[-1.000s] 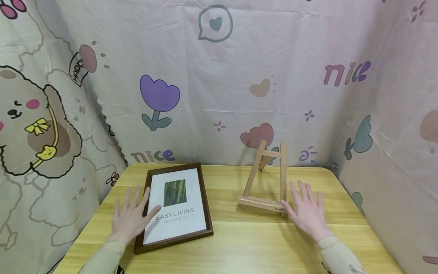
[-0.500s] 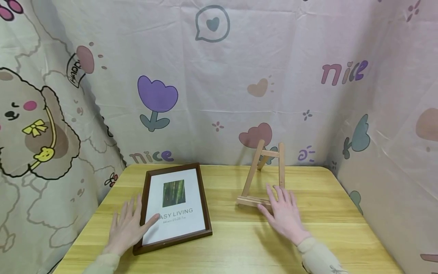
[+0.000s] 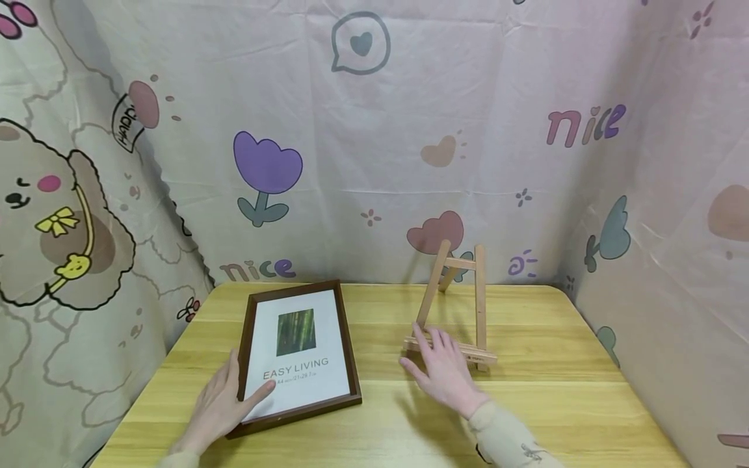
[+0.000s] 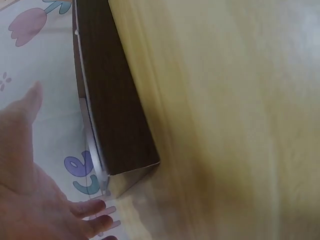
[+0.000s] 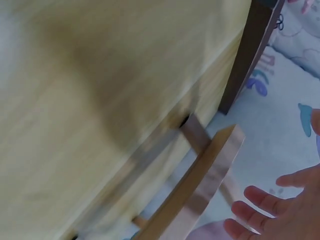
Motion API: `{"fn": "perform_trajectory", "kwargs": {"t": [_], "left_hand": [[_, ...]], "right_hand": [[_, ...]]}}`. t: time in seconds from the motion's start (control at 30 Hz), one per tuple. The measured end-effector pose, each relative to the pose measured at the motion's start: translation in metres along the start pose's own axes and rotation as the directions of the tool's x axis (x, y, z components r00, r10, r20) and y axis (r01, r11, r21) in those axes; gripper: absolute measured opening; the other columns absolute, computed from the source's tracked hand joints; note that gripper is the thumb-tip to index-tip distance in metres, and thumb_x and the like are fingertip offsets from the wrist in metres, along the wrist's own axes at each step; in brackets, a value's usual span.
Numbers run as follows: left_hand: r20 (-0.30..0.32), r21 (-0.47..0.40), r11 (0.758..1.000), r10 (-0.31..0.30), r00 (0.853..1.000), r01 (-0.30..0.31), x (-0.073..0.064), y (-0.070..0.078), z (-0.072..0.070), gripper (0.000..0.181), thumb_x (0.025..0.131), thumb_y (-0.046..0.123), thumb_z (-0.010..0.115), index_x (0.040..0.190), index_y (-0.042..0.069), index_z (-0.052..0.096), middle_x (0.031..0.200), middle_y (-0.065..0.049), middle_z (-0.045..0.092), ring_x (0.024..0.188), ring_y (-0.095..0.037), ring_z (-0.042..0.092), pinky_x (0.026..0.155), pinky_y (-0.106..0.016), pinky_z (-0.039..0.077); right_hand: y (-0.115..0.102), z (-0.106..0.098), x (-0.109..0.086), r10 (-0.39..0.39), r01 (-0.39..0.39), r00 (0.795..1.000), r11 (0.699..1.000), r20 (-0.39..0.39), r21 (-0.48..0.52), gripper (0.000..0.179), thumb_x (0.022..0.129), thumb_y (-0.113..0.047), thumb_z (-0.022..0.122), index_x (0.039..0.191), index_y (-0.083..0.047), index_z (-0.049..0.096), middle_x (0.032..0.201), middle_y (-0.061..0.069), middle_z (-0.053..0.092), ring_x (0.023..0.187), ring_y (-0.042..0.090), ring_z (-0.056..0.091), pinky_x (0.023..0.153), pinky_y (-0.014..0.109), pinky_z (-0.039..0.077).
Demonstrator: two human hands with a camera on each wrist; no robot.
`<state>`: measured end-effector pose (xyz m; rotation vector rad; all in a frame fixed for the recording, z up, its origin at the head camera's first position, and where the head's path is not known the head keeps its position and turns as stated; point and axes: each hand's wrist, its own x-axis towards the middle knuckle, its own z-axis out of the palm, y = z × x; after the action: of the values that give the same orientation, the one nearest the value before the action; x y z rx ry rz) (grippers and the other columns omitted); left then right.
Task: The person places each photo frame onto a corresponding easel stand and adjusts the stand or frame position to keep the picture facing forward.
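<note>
A brown picture frame (image 3: 349,348) with a small green forest print and "EASY LIVING" lettering lies on the table's left part. Beside its left edge is my left hand (image 3: 221,402), fingers fairly straight along the edge, thumb over the front. In the left wrist view that hand (image 4: 30,200) is next to the frame's dark side (image 4: 115,100); firm contact cannot be told. A small wooden easel (image 3: 481,299) stands upright at the right. My right hand (image 3: 447,377) hovers before its ledge with relaxed, spread fingers; the right wrist view shows a gap between fingers and ledge (image 5: 200,185).
The light wood table (image 3: 386,422) carries both things, with bare wood between frame and easel. Printed cloth (image 3: 363,130) hangs behind the table and at both sides. The easel's back leg (image 3: 449,278) reaches toward the rear edge.
My right hand has swept left, from beside the easel's right leg to in front of its ledge. My left hand has slid slightly down and nearer the frame's left edge. Frame and easel stay put.
</note>
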<state>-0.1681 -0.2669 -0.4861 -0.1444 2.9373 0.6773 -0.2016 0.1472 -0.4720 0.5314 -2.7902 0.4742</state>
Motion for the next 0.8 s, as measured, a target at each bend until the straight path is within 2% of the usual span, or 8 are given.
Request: {"fn": "perform_trajectory", "kwargs": {"t": [0.13, 0.33, 0.53, 0.7, 0.8], "left_hand": [[0.029, -0.016, 1.000, -0.013, 0.999, 0.013, -0.001, -0.002, 0.003, 0.125, 0.089, 0.073, 0.054, 0.155, -0.010, -0.014, 0.158, -0.045, 0.005, 0.143, -0.066, 0.011, 0.116, -0.076, 0.018], [0.059, -0.070, 0.997, -0.037, 0.998, 0.041, 0.000, -0.004, 0.009, 0.128, 0.088, 0.072, 0.057, 0.155, -0.009, -0.016, 0.155, -0.049, 0.005, 0.139, -0.071, 0.010, 0.111, -0.079, 0.023], [0.081, -0.134, 0.988, -0.065, 0.995, 0.075, 0.000, -0.008, 0.015, 0.130, 0.086, 0.069, 0.062, 0.154, -0.013, -0.013, 0.153, -0.049, 0.003, 0.137, -0.068, 0.009, 0.110, -0.080, 0.022], [0.091, -0.164, 0.982, -0.081, 0.993, 0.095, 0.000, -0.010, 0.017, 0.132, 0.084, 0.067, 0.066, 0.153, -0.015, -0.009, 0.153, -0.048, 0.003, 0.137, -0.066, 0.009, 0.111, -0.080, 0.017], [0.097, -0.189, 0.977, -0.082, 0.992, 0.099, -0.001, -0.012, 0.018, 0.132, 0.082, 0.064, 0.070, 0.153, -0.016, -0.007, 0.152, -0.047, 0.003, 0.136, -0.065, 0.008, 0.110, -0.079, 0.014]], "right_hand": [[-0.012, 0.007, 0.004, -0.011, 0.008, 0.999, 0.998, 0.051, 0.069, 0.077, 0.100, -0.055, 0.052, 0.157, -0.007, 0.033, 0.147, 0.025, 0.048, 0.136, 0.043, 0.046, 0.116, 0.062, 0.037], [-0.028, 0.017, 0.009, -0.041, 0.022, 0.993, 0.985, 0.113, 0.169, 0.079, 0.100, -0.057, 0.050, 0.158, -0.007, 0.031, 0.144, 0.024, 0.050, 0.132, 0.043, 0.049, 0.107, 0.061, 0.046], [-0.042, 0.027, 0.013, -0.090, 0.053, 0.983, 0.973, 0.158, 0.222, 0.079, 0.099, -0.055, 0.054, 0.157, -0.005, 0.032, 0.139, 0.021, 0.053, 0.126, 0.037, 0.054, 0.103, 0.056, 0.050], [-0.048, 0.036, 0.016, -0.077, -0.012, 0.963, 0.945, 0.259, 0.326, 0.084, 0.097, -0.058, 0.055, 0.160, -0.009, 0.026, 0.147, 0.024, 0.047, 0.134, 0.041, 0.049, 0.103, 0.060, 0.050], [-0.051, 0.040, 0.018, -0.061, -0.065, 0.947, 0.926, 0.316, 0.373, 0.088, 0.096, -0.060, 0.055, 0.161, -0.010, 0.023, 0.147, 0.022, 0.048, 0.132, 0.040, 0.051, 0.103, 0.059, 0.051]]}}
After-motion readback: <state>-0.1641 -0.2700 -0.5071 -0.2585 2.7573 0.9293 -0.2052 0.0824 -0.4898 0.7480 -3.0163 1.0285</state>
